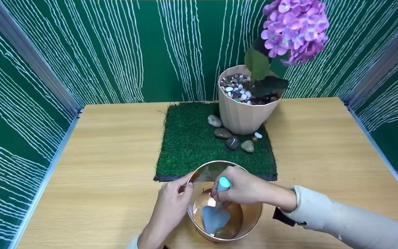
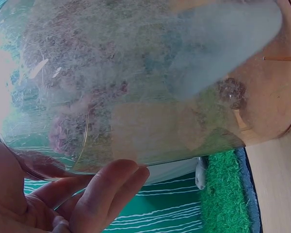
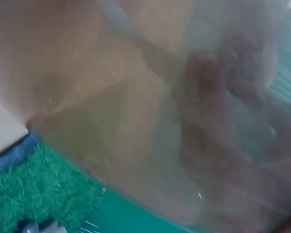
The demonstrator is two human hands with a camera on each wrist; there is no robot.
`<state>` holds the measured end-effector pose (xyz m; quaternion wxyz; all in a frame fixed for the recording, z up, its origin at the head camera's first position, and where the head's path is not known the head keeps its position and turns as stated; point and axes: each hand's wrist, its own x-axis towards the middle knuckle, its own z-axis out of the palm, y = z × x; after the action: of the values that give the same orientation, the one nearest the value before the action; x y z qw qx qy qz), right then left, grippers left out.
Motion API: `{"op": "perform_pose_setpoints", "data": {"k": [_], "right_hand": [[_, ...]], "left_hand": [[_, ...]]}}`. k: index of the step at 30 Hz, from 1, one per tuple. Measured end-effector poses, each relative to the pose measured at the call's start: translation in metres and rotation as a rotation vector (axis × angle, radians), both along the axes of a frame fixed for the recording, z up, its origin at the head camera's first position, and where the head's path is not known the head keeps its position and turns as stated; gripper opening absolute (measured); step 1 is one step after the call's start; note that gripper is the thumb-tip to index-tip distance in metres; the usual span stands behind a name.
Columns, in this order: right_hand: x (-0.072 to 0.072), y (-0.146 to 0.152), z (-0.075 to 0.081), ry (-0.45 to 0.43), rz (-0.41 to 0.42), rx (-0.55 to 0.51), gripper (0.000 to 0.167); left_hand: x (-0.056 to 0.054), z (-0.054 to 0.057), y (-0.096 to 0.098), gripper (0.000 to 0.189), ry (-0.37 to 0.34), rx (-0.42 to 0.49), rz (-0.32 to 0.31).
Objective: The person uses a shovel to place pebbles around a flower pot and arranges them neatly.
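A clear, amber-tinted round container [image 1: 259, 221] stands at the table's near edge, its mouth facing up. My left hand [image 1: 174, 200] grips its rim on the left side, thumb toward the inside. In the left wrist view, the fingers [image 2: 111, 189] lie along the container's edge. My right hand [image 1: 242, 186] reaches into the mouth and holds a small trowel by its teal-tipped handle [image 1: 224, 183]. The trowel's pale blue blade [image 1: 216, 219] points down inside, close to a brownish stone [image 1: 224, 233] at the bottom. In the right wrist view, the right hand [image 3: 208, 121] shows hazily through the wall.
Behind the container lies a square of artificial grass [image 1: 188, 145]. On it stand a beige pot [image 1: 242, 117] of pebbles with a purple flower [image 1: 295, 31] and several loose stones [image 1: 233, 142]. Green, white-lined panels [image 1: 150, 52] enclose the wooden table [image 1: 116, 138].
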<state>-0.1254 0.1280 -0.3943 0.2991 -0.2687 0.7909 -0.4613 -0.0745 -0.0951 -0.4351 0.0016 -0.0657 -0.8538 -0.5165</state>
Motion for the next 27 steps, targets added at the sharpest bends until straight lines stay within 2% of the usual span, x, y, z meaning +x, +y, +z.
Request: {"op": "perform_pose_setpoints", "data": {"k": [7,13,19,27], "right_hand": [[-0.004,0.009,0.012,0.210,0.083,0.140,0.006],[-0.004,0.010,0.013,0.191,0.098,0.138,0.007],[-0.001,0.008,0.010,0.105,0.134,0.114,0.010],[0.000,0.009,0.007,0.061,0.118,0.091,0.010]], "left_hand": [[-0.001,0.000,0.001,0.039,0.035,-0.002,0.001],[0.001,0.001,0.000,0.039,0.022,0.000,0.005],[0.002,0.000,0.000,0.039,0.006,0.005,0.008],[0.002,0.000,0.001,0.039,0.004,0.004,0.012]]}}
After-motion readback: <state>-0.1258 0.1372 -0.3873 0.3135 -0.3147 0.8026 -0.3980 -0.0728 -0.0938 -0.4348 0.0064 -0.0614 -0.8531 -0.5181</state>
